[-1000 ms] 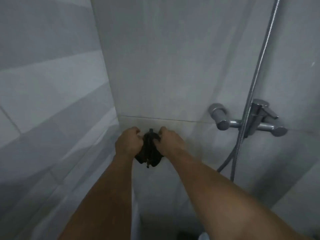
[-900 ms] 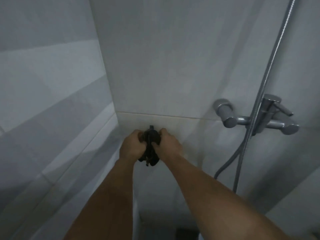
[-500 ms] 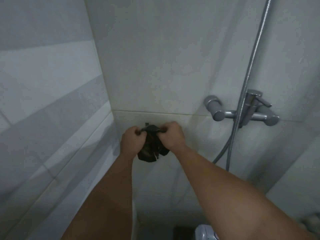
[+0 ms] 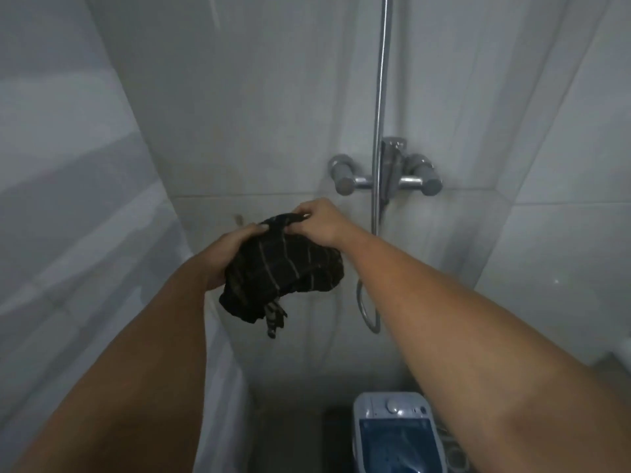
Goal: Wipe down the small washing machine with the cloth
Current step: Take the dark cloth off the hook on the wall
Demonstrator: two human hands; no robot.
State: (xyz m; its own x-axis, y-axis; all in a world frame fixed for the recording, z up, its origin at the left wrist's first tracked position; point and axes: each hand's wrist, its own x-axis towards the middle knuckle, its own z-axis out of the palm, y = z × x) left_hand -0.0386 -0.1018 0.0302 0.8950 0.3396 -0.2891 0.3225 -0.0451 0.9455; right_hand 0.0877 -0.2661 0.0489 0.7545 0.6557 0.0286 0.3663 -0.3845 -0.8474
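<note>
Cloth (image 4: 283, 271) has gone from a tight wad wrung between both fists to a loose bundle, partly shaken open; view has dropped so the washer (image 4: 397, 435) now shows at the bottom edge.

Left hand (image 4: 225, 257): grip is curled under and around the left side of the cloth, supporting the bulk. Right hand (image 4: 319, 221): fingers pinch the top edge of the cloth. Both clamped on it, nothing free. Cloth is dark with thin pale stripes, a frayed corner hanging below, held in mid-air in front of the tiled wall (image 4: 259, 97), left of the shower mixer (image 4: 386, 177) and hose (image 4: 377, 186).

Washer: small, pale blue, dial on the top panel, dark translucent lid. It sits on the floor near the back wall, well below the hands, partly hidden by the right forearm. Not touched yet, so wiping looks not started.

Step in hand, my read: opening and refolding the cloth into a pad.
- Fold flat, tuck the frayed corner in so it doesn't drag.
- Hand it over to one grip, keep the other free to steady the washer.
- Start at the top panel and lid, then work down the sides.
- Go light around the dial.
</note>
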